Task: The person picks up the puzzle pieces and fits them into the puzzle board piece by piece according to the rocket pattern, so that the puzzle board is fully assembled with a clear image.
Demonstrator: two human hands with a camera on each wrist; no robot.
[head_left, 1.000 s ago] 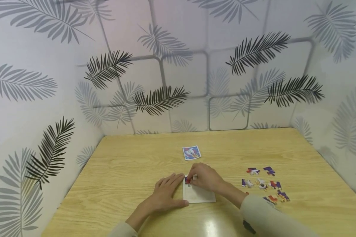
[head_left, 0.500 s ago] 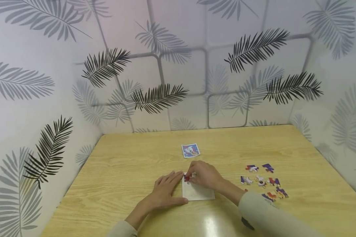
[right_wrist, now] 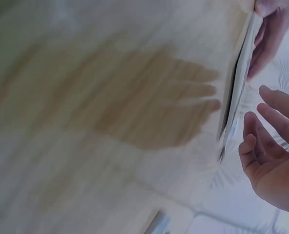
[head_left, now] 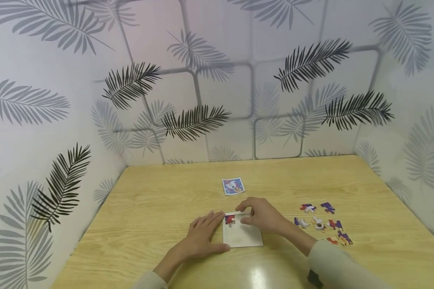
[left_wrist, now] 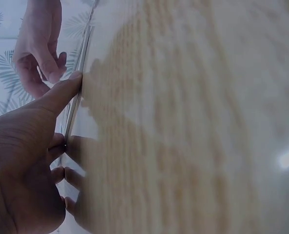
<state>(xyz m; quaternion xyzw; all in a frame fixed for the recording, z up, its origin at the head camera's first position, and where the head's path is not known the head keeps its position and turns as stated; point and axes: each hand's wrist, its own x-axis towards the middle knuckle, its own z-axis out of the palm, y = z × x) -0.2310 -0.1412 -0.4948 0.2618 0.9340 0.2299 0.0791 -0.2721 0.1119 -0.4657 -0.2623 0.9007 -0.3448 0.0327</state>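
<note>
In the head view a square white puzzle tray (head_left: 244, 239) lies on the table. One jigsaw piece (head_left: 230, 219), red and purple with a pale tab, sits in its upper left corner. My left hand (head_left: 202, 237) rests along the tray's left side, fingers stretched to the far corner and thumb at the near one. Above the tray's upper right part is my right hand (head_left: 263, 216), its thumb and index finger apart with nothing between them. The right wrist view shows that hand (right_wrist: 276, 151) with loosely bent fingers beside the tray's edge.
Several loose jigsaw pieces (head_left: 334, 224) lie spread to the right, partly behind the right sleeve (head_left: 332, 261). Behind the tray lies a small picture card (head_left: 233, 186) of a white cartoon character. The wooden table (head_left: 159, 188) meets a leaf-patterned backdrop (head_left: 224, 140).
My right hand has let go of the red and purple jigsaw piece, which stays in the tray's corner, and has shifted right with its fingers spread. The left hand keeps its place.
</note>
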